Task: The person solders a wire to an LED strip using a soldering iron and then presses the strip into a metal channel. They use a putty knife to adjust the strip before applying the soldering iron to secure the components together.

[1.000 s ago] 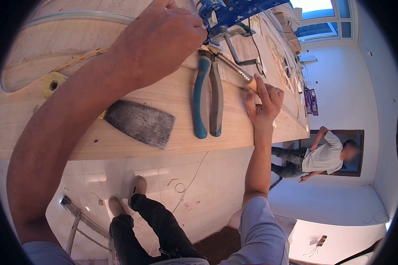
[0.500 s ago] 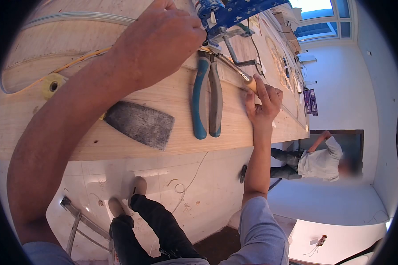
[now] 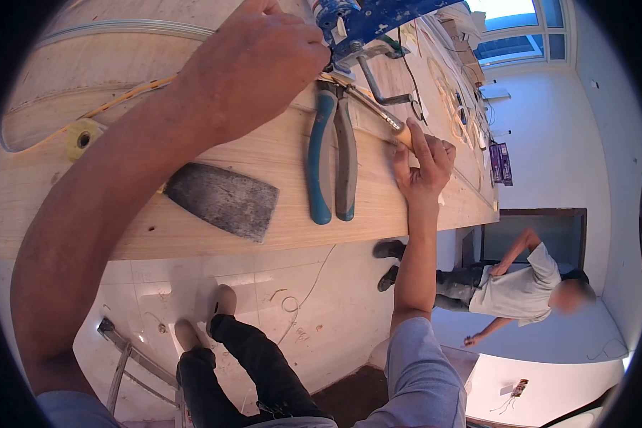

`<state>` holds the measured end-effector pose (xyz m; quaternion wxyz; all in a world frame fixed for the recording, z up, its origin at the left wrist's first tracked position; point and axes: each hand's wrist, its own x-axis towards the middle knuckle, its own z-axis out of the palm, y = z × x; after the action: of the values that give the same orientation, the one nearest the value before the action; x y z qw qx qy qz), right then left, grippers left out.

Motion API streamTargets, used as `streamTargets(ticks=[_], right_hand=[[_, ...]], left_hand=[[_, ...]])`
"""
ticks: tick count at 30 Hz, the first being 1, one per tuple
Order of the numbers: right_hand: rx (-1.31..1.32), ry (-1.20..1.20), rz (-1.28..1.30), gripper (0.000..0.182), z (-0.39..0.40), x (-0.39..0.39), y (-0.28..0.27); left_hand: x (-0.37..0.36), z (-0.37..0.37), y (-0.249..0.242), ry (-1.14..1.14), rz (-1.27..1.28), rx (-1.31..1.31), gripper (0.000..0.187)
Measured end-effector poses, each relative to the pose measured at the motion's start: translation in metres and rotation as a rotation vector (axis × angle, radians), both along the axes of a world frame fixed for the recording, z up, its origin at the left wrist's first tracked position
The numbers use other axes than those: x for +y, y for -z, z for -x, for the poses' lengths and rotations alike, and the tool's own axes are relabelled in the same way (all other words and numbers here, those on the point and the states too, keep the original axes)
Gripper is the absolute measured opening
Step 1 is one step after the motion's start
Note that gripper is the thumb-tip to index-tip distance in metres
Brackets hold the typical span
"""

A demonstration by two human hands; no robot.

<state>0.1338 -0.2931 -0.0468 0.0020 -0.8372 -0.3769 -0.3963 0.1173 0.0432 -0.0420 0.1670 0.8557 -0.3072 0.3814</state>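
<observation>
My left hand (image 3: pixel 267 71) is bent over at the base of a paint-spattered blue metal device (image 3: pixel 406 16), fingers curled; whatever they grip is hidden. Between the thumb and fingers of my right hand (image 3: pixel 428 164) is the yellowish handle of a slim metal-shafted tool (image 3: pixel 378 110), whose far end points to the device's base. A bent metal crank rod (image 3: pixel 378 89) juts from the device just above that shaft. Pliers with teal and grey handles (image 3: pixel 321 157) lie between my hands, jaws toward the device. Below my left forearm rests a scraper with a wide, worn blade (image 3: pixel 225 200).
The wooden worktop (image 3: pixel 378 207) ends at a front edge near my body. A yellow measuring tape (image 3: pixel 132 93) and a metal strip (image 3: pixel 121 28) lie at left. A stepladder (image 3: pixel 121 364) stands on the floor. Another person (image 3: pixel 513 289) is at right, beyond the bench.
My hands and the tools stay almost in place, with a very slight shift of the view. The other person has turned and lowered one arm, feet now apart.
</observation>
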Motion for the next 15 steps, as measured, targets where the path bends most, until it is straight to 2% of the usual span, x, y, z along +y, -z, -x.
streamTargets(ticks=[15], right_hand=[[0.004, -0.002, 0.004, 0.046, 0.003, 0.0017, -0.0023]], left_hand=[[-0.0001, 0.002, -0.0009, 0.025, 0.013, 0.005, 0.01]])
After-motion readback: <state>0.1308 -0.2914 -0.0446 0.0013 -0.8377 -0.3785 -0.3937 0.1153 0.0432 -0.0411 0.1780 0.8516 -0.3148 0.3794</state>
